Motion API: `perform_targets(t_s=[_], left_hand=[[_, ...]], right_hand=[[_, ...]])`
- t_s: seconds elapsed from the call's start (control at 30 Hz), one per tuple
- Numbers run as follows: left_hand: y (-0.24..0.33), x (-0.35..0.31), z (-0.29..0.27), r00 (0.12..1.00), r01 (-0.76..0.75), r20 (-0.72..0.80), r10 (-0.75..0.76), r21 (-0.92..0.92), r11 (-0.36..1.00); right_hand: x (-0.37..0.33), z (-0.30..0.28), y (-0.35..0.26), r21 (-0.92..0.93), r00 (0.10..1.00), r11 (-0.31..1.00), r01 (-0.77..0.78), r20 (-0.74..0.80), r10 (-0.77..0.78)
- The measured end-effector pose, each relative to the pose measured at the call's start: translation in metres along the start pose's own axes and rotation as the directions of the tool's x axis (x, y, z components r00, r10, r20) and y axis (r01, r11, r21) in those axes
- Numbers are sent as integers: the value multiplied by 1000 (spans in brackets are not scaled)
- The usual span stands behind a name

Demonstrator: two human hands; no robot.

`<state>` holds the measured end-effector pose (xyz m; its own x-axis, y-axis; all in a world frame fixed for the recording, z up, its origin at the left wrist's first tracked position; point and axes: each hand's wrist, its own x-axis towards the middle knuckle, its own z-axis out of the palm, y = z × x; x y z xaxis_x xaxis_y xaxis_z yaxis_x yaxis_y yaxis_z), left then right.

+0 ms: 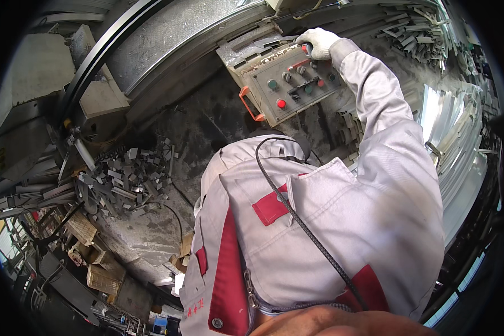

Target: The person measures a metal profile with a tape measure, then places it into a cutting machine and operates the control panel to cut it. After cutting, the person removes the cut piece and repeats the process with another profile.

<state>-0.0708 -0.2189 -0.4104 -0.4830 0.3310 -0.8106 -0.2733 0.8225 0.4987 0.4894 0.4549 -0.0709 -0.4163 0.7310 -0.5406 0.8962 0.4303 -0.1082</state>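
Observation:
My right arm reaches forward to a grey control box [271, 78]. At the box's far right corner, my white-gloved right hand [321, 43] has its fingers curled around a small dark-and-red knob [307, 49], which they partly cover. On the sloping panel sit a red push button [281, 103], a green button [272, 84], several dark rotary switches and a black bar handle [303, 85]. An orange grab handle [251, 103] sticks out from the box's left side. My left hand is out of sight; only the light grey jacket shows on that side.
Metal offcuts [126, 176] lie heaped on the floor at left, near cardboard boxes [103, 279]. Long metal profiles [456, 145] are stacked along the right, with more short pieces [414, 36] at far right. A machine bed with a metal rail [151, 64] runs across the far left.

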Motion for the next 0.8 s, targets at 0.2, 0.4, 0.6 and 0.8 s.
perform_targets(t_s=[0.2,0.4,0.6,0.8], left_hand=[[6,-4,-6,1000,10,6,-10,-20,1000],[8,8,-17,1000,9,30,-7,-49,999],[26,39,-8,989,-15,137,50,-244,970],[47,55,-13,990,-134,62,128,117,984]], right_hand=[[-26,11,-1,78,887,992,-99,-444,124],[-76,76,-18,733,640,673,-103,-469,609],[-97,183,-100,907,676,-52,-417,348,650],[-87,189,-133,834,686,-447,-325,533,495]])
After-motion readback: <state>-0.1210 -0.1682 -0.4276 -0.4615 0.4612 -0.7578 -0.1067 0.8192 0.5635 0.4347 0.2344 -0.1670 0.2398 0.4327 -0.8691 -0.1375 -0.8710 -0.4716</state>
